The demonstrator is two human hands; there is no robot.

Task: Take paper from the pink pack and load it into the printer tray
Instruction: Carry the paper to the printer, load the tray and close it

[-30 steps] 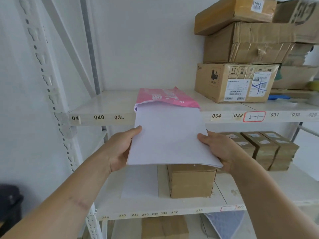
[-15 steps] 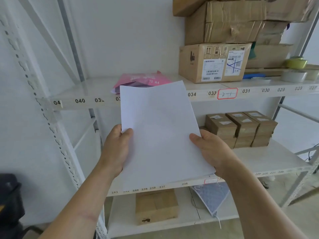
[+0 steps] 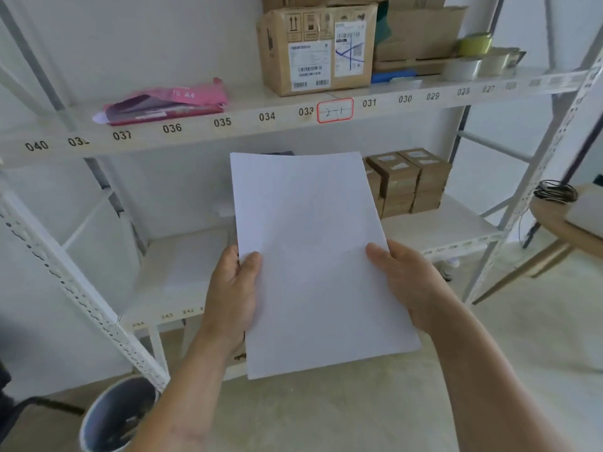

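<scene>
The sheaf of paper (image 3: 313, 256) is out of the pink pack (image 3: 169, 101), which lies slack and open on the upper shelf (image 3: 293, 122), well apart from the hands. The left hand (image 3: 233, 295) pinches the sheaf's left edge, thumb on top and fingers curled under; the right hand (image 3: 404, 285) does the same on the right edge, so both are clamped on the paper and it hangs between them, tilted up toward the shelves. The step in hand looks to be the carry to the printer, and no printer or tray shows in this view, so the person will have to turn and find it first. To do that well, keep the grip on both long edges even so the sheets stay squared (a loose thumb lets the top sheets slide and fan). It would help to tap the near short edge flat on a firm surface before loading, since a ragged stack is likely to jam. Steer clear of the bin (image 3: 114, 415) by the left forearm and the wooden table (image 3: 554, 220) at right when turning.
</scene>
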